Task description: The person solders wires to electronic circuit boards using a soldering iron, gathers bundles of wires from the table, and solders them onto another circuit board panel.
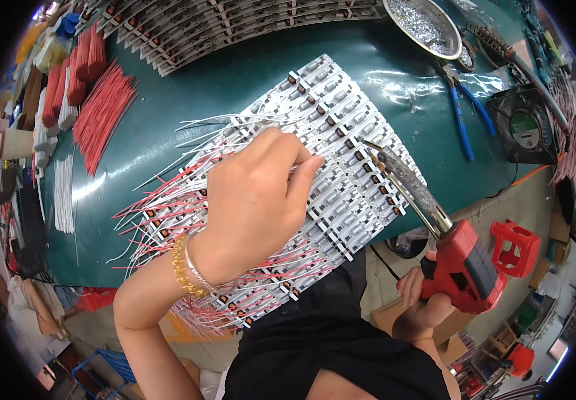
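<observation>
A panel of small white circuit boards point(341, 230) lies at a slant before me on the green table. Red and white wires point(161, 207) fan out from its left part. Over the panel's middle, my left hand point(255, 190) is closed with thumb and forefinger pinched together; whatever sits between the fingertips is too small or hidden to name. My right hand point(425, 300) grips a red soldering gun point(465, 267) at the right. The gun's long metal barrel points up and left, its tip over the panel's upper right part, a short way from my left fingertips.
Bundles of red wire point(105, 113) and white wire point(63, 193) lie at the left of the table point(168, 100). More board panels point(235, 27) rest at the back. At the right are a metal dish point(391, 7), blue-handled pliers point(460, 123) and a black fan point(523, 123).
</observation>
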`<action>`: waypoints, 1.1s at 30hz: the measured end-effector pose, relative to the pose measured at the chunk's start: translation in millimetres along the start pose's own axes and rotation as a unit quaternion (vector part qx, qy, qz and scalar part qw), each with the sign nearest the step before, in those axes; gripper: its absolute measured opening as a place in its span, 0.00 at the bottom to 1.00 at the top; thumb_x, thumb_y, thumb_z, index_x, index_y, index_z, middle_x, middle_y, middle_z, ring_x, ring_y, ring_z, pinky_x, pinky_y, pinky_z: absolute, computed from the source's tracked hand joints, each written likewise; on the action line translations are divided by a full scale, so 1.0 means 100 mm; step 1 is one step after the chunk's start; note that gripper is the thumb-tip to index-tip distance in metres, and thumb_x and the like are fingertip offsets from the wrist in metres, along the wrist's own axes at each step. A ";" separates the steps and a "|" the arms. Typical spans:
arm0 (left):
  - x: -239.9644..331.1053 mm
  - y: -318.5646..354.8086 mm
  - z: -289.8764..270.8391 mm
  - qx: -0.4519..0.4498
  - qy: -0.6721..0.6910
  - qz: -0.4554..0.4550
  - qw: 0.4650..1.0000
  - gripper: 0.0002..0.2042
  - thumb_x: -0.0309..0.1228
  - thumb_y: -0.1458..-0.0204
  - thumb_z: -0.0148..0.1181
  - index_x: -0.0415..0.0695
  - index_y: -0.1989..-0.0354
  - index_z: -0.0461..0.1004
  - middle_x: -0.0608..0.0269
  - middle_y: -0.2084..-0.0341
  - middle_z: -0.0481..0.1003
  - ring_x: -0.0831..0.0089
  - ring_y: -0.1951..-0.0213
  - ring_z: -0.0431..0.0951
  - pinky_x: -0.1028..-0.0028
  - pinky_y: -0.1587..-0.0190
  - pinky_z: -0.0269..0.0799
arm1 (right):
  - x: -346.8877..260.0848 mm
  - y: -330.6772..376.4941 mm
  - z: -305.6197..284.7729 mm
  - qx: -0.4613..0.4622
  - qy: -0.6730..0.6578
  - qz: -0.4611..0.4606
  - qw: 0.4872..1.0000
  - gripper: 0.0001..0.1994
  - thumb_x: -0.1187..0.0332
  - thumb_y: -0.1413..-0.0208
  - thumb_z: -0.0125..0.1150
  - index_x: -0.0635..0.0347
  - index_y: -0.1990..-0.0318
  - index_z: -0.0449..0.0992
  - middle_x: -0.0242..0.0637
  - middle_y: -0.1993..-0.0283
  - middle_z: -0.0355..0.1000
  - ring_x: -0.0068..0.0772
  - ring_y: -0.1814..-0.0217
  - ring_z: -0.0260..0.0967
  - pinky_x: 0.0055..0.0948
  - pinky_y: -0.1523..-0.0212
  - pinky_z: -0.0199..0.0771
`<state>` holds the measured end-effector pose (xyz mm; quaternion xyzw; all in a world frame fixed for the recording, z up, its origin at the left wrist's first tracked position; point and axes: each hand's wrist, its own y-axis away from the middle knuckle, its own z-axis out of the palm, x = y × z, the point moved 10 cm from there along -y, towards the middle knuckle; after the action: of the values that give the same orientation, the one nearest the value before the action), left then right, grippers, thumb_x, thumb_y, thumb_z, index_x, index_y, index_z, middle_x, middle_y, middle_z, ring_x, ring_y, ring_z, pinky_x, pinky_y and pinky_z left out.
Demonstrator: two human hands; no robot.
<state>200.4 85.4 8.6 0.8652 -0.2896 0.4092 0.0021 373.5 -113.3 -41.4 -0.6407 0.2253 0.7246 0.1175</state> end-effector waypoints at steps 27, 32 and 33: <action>-0.03 0.05 0.11 0.012 -0.054 0.046 0.997 0.08 0.27 0.53 0.62 0.42 0.78 0.69 0.60 0.80 0.69 0.61 0.83 0.71 0.66 0.81 0.64 | 0.07 -0.01 0.05 -0.043 0.011 0.008 0.999 0.44 0.37 0.51 0.59 0.73 0.42 0.61 0.24 0.89 0.58 0.20 0.90 0.56 0.21 0.84 0.59; -0.03 0.03 0.12 -0.012 -0.063 0.006 0.998 0.07 0.24 0.53 0.64 0.37 0.77 0.72 0.57 0.79 0.72 0.64 0.77 0.76 0.71 0.76 0.69 | 0.04 -0.01 0.07 -0.055 -0.007 -0.018 0.998 0.44 0.36 0.50 0.58 0.73 0.42 0.61 0.25 0.89 0.58 0.20 0.90 0.56 0.20 0.84 0.59; -0.03 0.03 0.12 -0.012 -0.063 0.007 0.998 0.07 0.24 0.53 0.64 0.37 0.77 0.72 0.57 0.79 0.72 0.64 0.77 0.76 0.71 0.76 0.69 | 0.02 0.00 0.07 -0.054 -0.007 -0.019 0.998 0.44 0.36 0.50 0.58 0.73 0.42 0.61 0.25 0.89 0.58 0.20 0.90 0.56 0.20 0.84 0.59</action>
<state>205.8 81.0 -2.1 0.8872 -0.3002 0.3502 -0.0089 367.4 -110.1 -43.3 -0.6451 0.1722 0.7380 0.0981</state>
